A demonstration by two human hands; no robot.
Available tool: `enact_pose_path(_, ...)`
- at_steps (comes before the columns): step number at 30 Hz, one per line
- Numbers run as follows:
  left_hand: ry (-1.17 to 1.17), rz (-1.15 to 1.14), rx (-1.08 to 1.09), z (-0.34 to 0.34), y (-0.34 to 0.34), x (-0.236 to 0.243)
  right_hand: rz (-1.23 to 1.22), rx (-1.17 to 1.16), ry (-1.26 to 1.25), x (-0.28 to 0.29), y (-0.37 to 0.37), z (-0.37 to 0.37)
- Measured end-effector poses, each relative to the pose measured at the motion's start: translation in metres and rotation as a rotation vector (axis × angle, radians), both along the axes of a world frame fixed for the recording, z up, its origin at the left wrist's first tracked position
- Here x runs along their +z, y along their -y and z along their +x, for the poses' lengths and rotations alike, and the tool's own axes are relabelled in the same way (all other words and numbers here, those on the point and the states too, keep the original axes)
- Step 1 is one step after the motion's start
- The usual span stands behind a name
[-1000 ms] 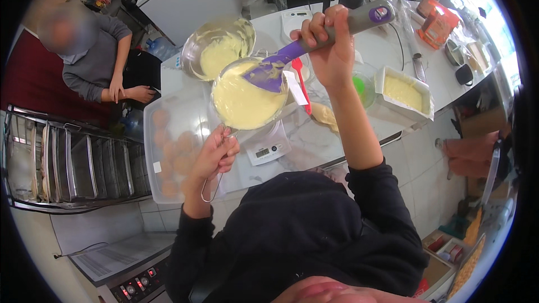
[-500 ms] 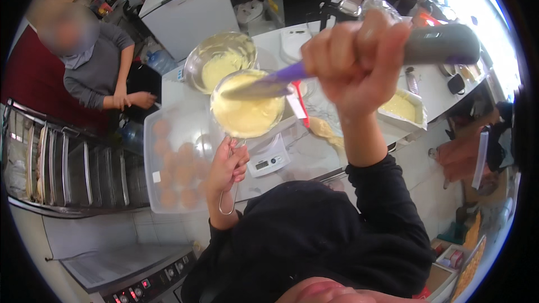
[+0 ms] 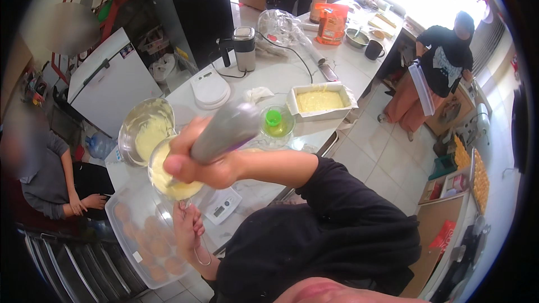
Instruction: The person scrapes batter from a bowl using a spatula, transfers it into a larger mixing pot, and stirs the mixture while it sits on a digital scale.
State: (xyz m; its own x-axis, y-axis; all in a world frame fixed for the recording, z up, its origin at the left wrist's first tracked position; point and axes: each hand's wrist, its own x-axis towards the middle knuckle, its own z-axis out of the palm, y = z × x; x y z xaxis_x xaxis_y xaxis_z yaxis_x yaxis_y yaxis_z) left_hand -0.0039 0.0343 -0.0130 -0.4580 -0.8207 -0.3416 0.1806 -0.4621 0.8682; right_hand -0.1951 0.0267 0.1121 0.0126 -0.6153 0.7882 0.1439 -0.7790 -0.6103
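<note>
My left hand (image 3: 188, 225) is closed round the wire handle of a small round pan (image 3: 155, 182). Thick yellow batter fills the pan, which is held above the counter. My right hand (image 3: 209, 169) grips a spatula by its thick grey handle (image 3: 230, 129), directly over the pan. That hand hides most of the spatula's blade and part of the batter. A metal mixing bowl (image 3: 130, 129) with pale yellow batter on its inside stands just beyond the pan. Below my left hand, a white kitchen scale (image 3: 222, 206) lies on the counter.
A clear plastic box (image 3: 124, 247) of round brown cakes sits at the left. A lined loaf tin (image 3: 323, 111) holds yellow batter. Nearby are a glass bowl (image 3: 279, 132), another scale (image 3: 210, 91) and a corded appliance (image 3: 243, 50). One person sits at left; others stand farther off.
My view has swung to the right, bringing more of the counter and a standing person into sight. My right hand has come down and left over the pan, its spatula handle now tilted upward.
</note>
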Motion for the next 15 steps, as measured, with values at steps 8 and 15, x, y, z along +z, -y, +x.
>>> enact_pose_path(8,-0.012,0.033,0.016,-0.003,-0.007,-0.012,0.160,0.074,0.150,-0.007,0.002,0.008)
enact_pose_path(15,0.008,0.039,-0.052,-0.001,-0.005,-0.016,0.241,0.067,0.133,-0.024,0.012,0.011)
